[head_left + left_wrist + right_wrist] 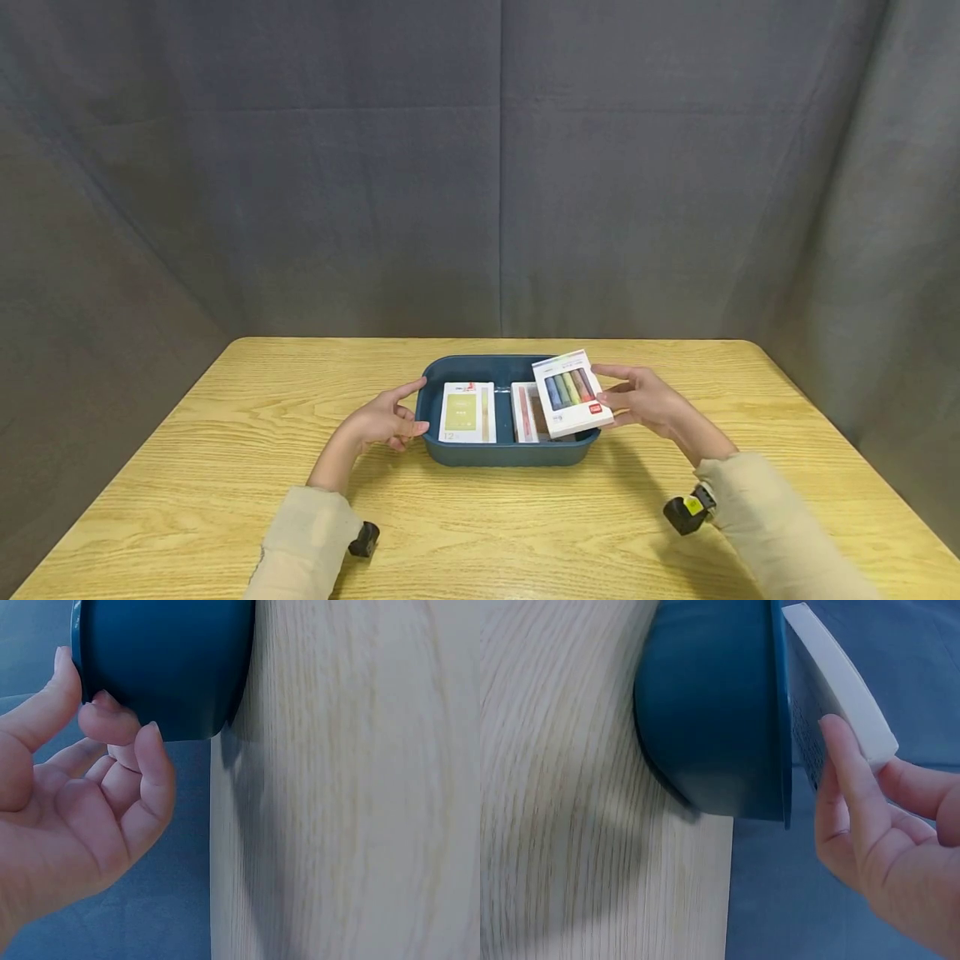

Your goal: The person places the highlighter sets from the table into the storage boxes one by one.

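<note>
A dark blue plastic bin (510,455) with rounded corners sits on the table. My left hand (387,421) grips its left end, thumb and fingers at the rim, as the left wrist view also shows. My right hand (643,402) pinches a white box of coloured sticks (573,417) by its right side. That box is tilted above the bin's right half; its back and white edge (847,682) show in the right wrist view. Inside the bin, a white box with a yellow-green panel (467,412) lies on the left. Partly hidden under the held box is another white box with a reddish stripe (522,412).
The light wood-grain table (480,533) extends around the bin, its far edge just behind it. Grey curtains (375,208) hang behind and at both sides. A black wrist camera (685,514) is strapped near the right sleeve, another (364,540) at the left.
</note>
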`<move>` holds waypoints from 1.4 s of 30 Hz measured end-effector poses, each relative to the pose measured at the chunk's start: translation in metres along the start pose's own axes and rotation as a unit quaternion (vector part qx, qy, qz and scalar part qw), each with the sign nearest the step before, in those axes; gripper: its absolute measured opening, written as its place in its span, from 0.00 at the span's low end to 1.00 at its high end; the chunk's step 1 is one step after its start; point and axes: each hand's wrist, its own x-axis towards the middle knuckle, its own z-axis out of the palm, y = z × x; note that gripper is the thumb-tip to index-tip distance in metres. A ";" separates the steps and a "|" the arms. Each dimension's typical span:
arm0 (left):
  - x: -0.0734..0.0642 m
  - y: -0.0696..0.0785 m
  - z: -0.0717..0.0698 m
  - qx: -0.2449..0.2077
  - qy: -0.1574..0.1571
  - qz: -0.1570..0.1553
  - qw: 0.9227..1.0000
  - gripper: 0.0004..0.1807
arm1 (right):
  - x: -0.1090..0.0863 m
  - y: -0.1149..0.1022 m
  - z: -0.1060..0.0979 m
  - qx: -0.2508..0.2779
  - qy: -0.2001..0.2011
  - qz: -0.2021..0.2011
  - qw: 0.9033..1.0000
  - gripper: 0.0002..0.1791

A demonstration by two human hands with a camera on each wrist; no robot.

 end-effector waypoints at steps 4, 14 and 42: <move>0.000 0.000 0.000 -0.001 0.000 0.000 1.000 0.43 | 0.004 0.000 0.008 -0.019 0.008 0.004 1.000 0.30; 0.001 -0.002 -0.001 -0.001 -0.003 -0.002 1.000 0.42 | 0.011 -0.005 0.028 -0.083 0.034 0.001 0.996 0.28; 0.000 0.000 -0.001 -0.007 -0.002 -0.002 1.000 0.43 | 0.027 -0.005 0.056 -0.374 0.114 -0.025 0.920 0.11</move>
